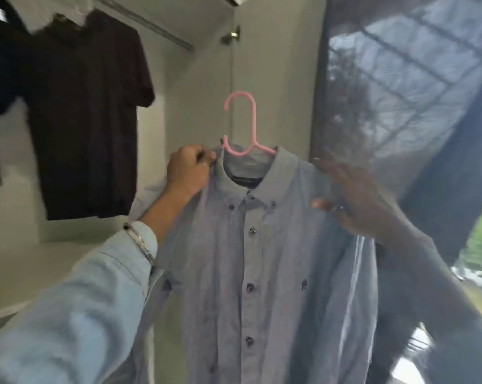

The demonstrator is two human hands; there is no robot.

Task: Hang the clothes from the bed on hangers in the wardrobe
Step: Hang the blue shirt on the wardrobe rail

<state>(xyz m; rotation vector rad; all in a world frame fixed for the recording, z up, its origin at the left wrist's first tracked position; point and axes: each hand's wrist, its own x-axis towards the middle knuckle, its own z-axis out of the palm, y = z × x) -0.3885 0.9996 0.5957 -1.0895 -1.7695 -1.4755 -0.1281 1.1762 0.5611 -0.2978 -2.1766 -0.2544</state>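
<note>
Our left hand [191,169] pinched the grey button-down shirt [251,245] at its shoulder beside the collar, holding it up on the pink hanger [241,126] before the wardrobe [201,79]. Our blurred right hand [356,200] lay spread against the other shoulder. The collar label was unreadable.

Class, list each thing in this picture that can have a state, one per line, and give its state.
Grey shirt: buttoned, on the hanger, held up, not yet on the rail.
Pink hanger: inside the shirt collar, hook free.
Dark shirt: hanging in the wardrobe.
Left hand: pinching the shirt's shoulder.
Right hand: blurred, fingers spread, at the other shoulder.
</note>
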